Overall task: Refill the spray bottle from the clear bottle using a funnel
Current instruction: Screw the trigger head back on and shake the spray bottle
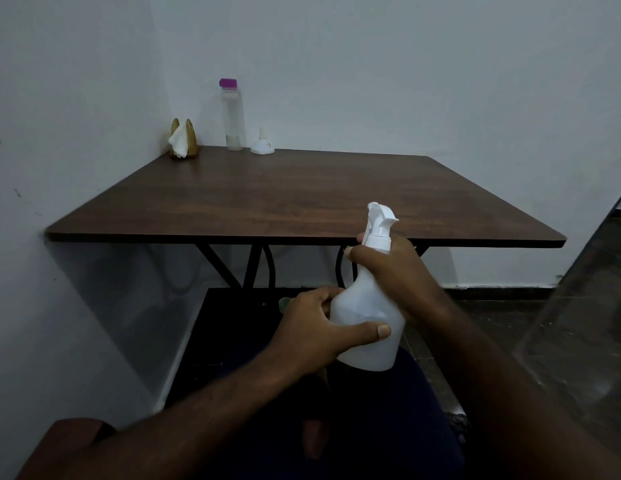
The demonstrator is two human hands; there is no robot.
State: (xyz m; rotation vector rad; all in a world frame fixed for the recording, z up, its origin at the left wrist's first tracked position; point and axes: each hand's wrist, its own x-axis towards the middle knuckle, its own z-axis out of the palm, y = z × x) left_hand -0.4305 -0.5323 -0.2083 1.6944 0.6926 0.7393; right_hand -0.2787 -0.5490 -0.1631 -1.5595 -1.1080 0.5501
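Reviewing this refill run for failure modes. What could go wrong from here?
1. The sprayer is held off the table, over the lap, between both hands (left, right); opening it there could spill.
2. The funnel and clear bottle stand at the far edge; a reach could tip the tall bottle.

Both forearms are bare from wrist to the bottom edge of the view, with no sleeve showing on either. The left hand [312, 327] wears no ring, watch or band; its thumb ends in a short, pale, squarely trimmed nail. The right hand [392, 268] is likewise bare of any ring or band, and one short fingernail shows at its near side. Fine hair is faintly visible along the forearms, though the dim light blurs it. The lap is covered by dark navy cloth [388, 427], plain and unmarked; its kind of garment cannot be told.
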